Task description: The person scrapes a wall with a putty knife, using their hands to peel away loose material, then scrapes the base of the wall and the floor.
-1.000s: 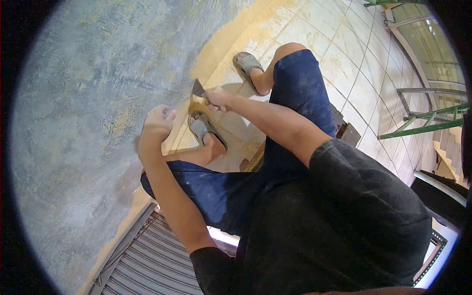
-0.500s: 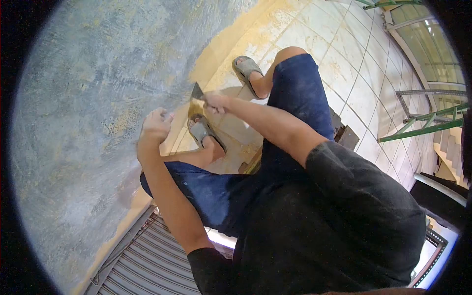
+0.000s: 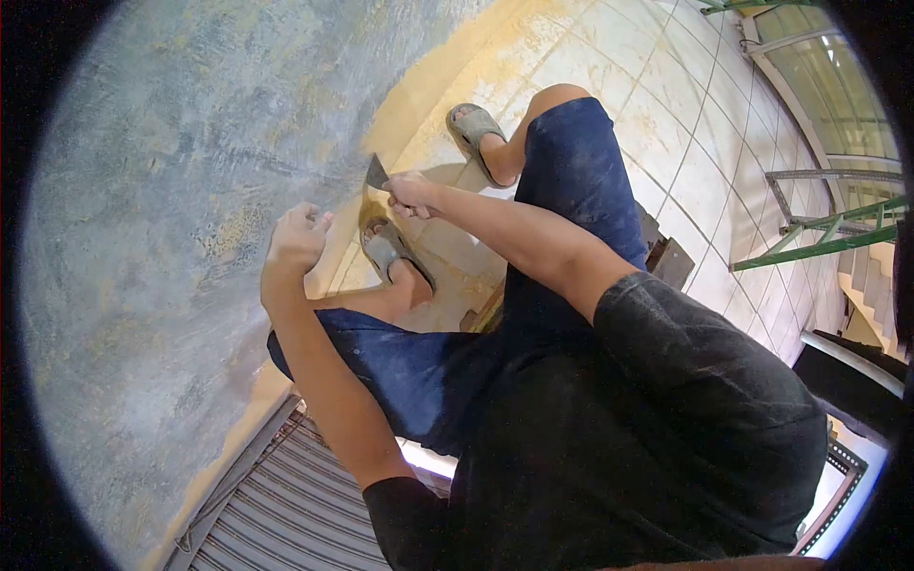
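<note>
My right hand (image 3: 411, 194) is closed around the handle of a putty knife, which is mostly hidden in my fingers. Its dark triangular blade (image 3: 377, 173) points toward the foot of the wall, overlapping the edge of the yellowish band there. My left hand (image 3: 297, 238) is raised in front of the blue-grey mottled wall (image 3: 171, 257), its fingers loosely bent and apart, with nothing seen in them. Below the putty knife is my sandalled left foot (image 3: 388, 255); the other sandal (image 3: 476, 131) stands farther along the wall.
White floor tiles (image 3: 705, 143) carry yellowish dust near the wall. At the right stand green metal legs (image 3: 819, 249) by a glazed frame (image 3: 819, 86). A grey slatted shutter (image 3: 286, 495) lies at the lower left, and a wooden piece (image 3: 490, 312) shows under my legs.
My right hand and the putty knife have shifted slightly left and up, toward the wall. My left hand has moved a little, its fingers loosening slightly.
</note>
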The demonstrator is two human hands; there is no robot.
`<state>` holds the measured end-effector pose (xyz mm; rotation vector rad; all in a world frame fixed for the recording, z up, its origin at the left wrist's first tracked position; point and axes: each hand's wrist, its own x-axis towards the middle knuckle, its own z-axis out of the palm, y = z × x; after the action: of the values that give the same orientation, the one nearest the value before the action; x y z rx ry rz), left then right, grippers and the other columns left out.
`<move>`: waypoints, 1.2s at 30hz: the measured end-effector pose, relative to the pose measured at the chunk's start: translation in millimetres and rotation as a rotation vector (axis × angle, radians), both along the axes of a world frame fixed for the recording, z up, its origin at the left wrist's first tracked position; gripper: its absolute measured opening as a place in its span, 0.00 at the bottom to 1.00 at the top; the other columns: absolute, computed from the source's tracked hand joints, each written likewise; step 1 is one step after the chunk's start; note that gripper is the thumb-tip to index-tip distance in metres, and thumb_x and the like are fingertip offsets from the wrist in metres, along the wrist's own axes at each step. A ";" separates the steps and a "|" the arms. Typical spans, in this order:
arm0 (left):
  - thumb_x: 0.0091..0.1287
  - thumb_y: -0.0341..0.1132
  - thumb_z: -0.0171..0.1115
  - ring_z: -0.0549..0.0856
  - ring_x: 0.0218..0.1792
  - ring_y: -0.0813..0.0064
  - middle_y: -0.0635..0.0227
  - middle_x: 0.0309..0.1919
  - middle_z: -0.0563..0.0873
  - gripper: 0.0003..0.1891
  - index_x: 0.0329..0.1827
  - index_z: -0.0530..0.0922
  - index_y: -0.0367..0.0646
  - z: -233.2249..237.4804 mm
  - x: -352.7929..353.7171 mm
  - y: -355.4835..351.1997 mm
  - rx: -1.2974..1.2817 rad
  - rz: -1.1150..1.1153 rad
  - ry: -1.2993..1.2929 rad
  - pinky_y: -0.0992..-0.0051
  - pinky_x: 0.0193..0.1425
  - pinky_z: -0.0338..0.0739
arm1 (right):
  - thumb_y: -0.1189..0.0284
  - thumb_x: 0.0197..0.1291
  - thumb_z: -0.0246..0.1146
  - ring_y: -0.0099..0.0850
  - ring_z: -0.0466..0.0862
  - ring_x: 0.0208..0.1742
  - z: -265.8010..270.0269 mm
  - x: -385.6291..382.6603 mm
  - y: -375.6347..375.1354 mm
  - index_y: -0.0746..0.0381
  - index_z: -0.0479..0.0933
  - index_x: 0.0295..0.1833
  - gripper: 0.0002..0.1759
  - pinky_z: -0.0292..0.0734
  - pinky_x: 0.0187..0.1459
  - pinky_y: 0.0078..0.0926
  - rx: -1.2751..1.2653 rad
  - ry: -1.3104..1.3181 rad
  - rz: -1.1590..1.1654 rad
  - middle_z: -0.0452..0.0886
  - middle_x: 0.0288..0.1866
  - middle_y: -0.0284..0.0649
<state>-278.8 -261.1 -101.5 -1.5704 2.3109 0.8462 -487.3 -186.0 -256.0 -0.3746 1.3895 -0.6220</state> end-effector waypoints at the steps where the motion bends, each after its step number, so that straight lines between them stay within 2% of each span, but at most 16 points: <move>1: 0.67 0.48 0.63 0.84 0.51 0.52 0.48 0.47 0.86 0.23 0.55 0.81 0.38 -0.7 -1.5 1.8 0.020 -0.001 0.002 0.60 0.58 0.77 | 0.59 0.70 0.53 0.24 0.68 0.10 20.8 6.7 5.3 0.60 0.73 0.34 0.17 0.51 0.07 0.27 -0.070 -0.013 -0.046 0.75 0.19 0.37; 2: 0.67 0.48 0.63 0.85 0.51 0.52 0.48 0.47 0.86 0.23 0.55 0.81 0.38 -0.1 -3.6 1.2 0.037 -0.001 0.008 0.60 0.58 0.77 | 0.60 0.70 0.53 0.24 0.68 0.10 34.2 8.8 5.8 0.60 0.73 0.34 0.16 0.51 0.07 0.28 -0.145 -0.024 -0.090 0.74 0.18 0.37; 4: 0.67 0.48 0.63 0.85 0.51 0.52 0.48 0.47 0.86 0.23 0.55 0.81 0.38 3.5 -3.9 1.9 0.025 -0.004 0.005 0.60 0.58 0.77 | 0.61 0.71 0.51 0.24 0.66 0.09 4.2 3.8 -7.5 0.59 0.73 0.34 0.16 0.50 0.07 0.27 -0.163 0.023 -0.071 0.73 0.17 0.36; 6: 0.67 0.48 0.63 0.85 0.51 0.52 0.48 0.47 0.86 0.22 0.54 0.81 0.38 1.7 -0.6 1.9 0.019 -0.011 -0.007 0.60 0.57 0.77 | 0.62 0.70 0.52 0.23 0.67 0.10 0.9 -7.4 -14.2 0.59 0.73 0.34 0.14 0.50 0.08 0.27 0.013 -0.124 -0.064 0.73 0.18 0.35; 10: 0.67 0.48 0.64 0.85 0.50 0.51 0.47 0.47 0.86 0.22 0.53 0.81 0.37 1.0 2.2 6.4 0.026 0.003 0.017 0.60 0.57 0.77 | 0.64 0.70 0.52 0.22 0.68 0.11 16.8 4.1 -0.8 0.59 0.73 0.34 0.13 0.51 0.09 0.27 0.015 -0.068 -0.121 0.74 0.20 0.36; 12: 0.67 0.48 0.64 0.85 0.51 0.51 0.46 0.47 0.86 0.22 0.53 0.81 0.36 8.5 -1.9 4.3 0.022 0.001 0.029 0.60 0.56 0.78 | 0.65 0.69 0.53 0.22 0.68 0.12 29.2 12.3 2.2 0.58 0.72 0.35 0.11 0.52 0.09 0.26 -0.164 0.005 -0.100 0.74 0.22 0.36; 14: 0.67 0.47 0.64 0.85 0.51 0.51 0.45 0.47 0.86 0.22 0.53 0.81 0.37 10.0 -1.0 2.1 0.014 -0.014 0.008 0.59 0.56 0.77 | 0.65 0.69 0.53 0.23 0.69 0.12 4.3 9.0 -8.4 0.59 0.71 0.35 0.12 0.53 0.09 0.26 -0.119 -0.019 -0.060 0.74 0.22 0.37; 16: 0.67 0.47 0.64 0.85 0.51 0.51 0.46 0.47 0.86 0.22 0.53 0.81 0.37 5.5 3.3 -4.2 0.023 -0.015 0.007 0.59 0.57 0.77 | 0.64 0.70 0.54 0.23 0.69 0.12 -18.2 6.0 -13.9 0.59 0.71 0.35 0.12 0.53 0.08 0.25 -0.089 -0.139 -0.184 0.75 0.22 0.37; 17: 0.67 0.47 0.64 0.85 0.52 0.51 0.46 0.48 0.86 0.22 0.54 0.81 0.37 2.2 4.4 -6.8 0.028 -0.019 0.010 0.60 0.57 0.77 | 0.62 0.70 0.54 0.23 0.69 0.12 -20.7 -1.9 -14.0 0.59 0.71 0.35 0.13 0.52 0.08 0.25 -0.056 -0.055 -0.113 0.74 0.22 0.37; 21: 0.67 0.47 0.63 0.84 0.53 0.51 0.47 0.49 0.86 0.22 0.54 0.81 0.37 12.0 -3.0 0.2 0.043 0.011 -0.004 0.60 0.57 0.77 | 0.61 0.69 0.55 0.23 0.69 0.11 42.9 4.6 0.1 0.59 0.71 0.35 0.14 0.51 0.07 0.23 -0.080 -0.070 -0.045 0.75 0.23 0.37; 24: 0.67 0.47 0.63 0.84 0.54 0.51 0.45 0.49 0.85 0.22 0.53 0.81 0.37 5.7 2.4 1.1 -0.002 0.010 0.001 0.60 0.58 0.77 | 0.59 0.70 0.54 0.23 0.67 0.11 55.2 11.4 3.3 0.60 0.72 0.34 0.16 0.50 0.07 0.24 -0.060 -0.111 -0.206 0.74 0.20 0.37; 26: 0.67 0.41 0.64 0.83 0.23 0.73 0.62 0.23 0.85 0.16 0.44 0.82 0.34 -13.6 14.0 -8.3 -0.163 -0.098 0.063 0.70 0.32 0.77 | 0.59 0.70 0.54 0.22 0.67 0.11 31.5 10.7 5.5 0.59 0.72 0.33 0.16 0.49 0.07 0.23 -0.120 0.005 -0.079 0.73 0.17 0.34; 29: 0.67 0.41 0.64 0.84 0.24 0.74 0.62 0.24 0.85 0.16 0.44 0.82 0.33 -19.6 17.5 -9.5 -0.174 -0.087 0.177 0.71 0.31 0.77 | 0.61 0.70 0.53 0.22 0.68 0.11 54.1 9.4 6.8 0.60 0.71 0.32 0.16 0.49 0.07 0.24 -0.081 0.002 -0.083 0.71 0.16 0.34; 33: 0.68 0.40 0.64 0.84 0.24 0.74 0.61 0.25 0.86 0.16 0.46 0.81 0.33 -6.3 9.5 2.0 -0.145 -0.083 0.143 0.71 0.31 0.77 | 0.62 0.70 0.53 0.23 0.67 0.11 29.3 10.9 -10.5 0.60 0.71 0.32 0.16 0.49 0.08 0.25 -0.104 -0.104 -0.028 0.70 0.16 0.34; 35: 0.67 0.46 0.64 0.85 0.50 0.52 0.47 0.46 0.86 0.21 0.51 0.82 0.35 2.0 6.5 6.7 0.007 0.000 0.061 0.59 0.56 0.78 | 0.62 0.71 0.52 0.23 0.64 0.09 32.0 11.0 -10.1 0.59 0.70 0.30 0.17 0.48 0.08 0.25 0.033 -0.223 -0.241 0.69 0.15 0.34; 36: 0.67 0.46 0.64 0.85 0.50 0.52 0.47 0.46 0.86 0.21 0.51 0.82 0.35 3.0 5.8 7.1 0.005 -0.003 0.065 0.59 0.56 0.78 | 0.62 0.71 0.52 0.23 0.64 0.09 26.3 11.7 -10.5 0.59 0.70 0.30 0.17 0.48 0.08 0.25 0.030 -0.219 -0.244 0.69 0.15 0.34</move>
<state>-273.0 -254.1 -98.5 -1.5595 2.3525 0.9152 -475.6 -196.5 -229.8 -0.1080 1.2414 -0.8160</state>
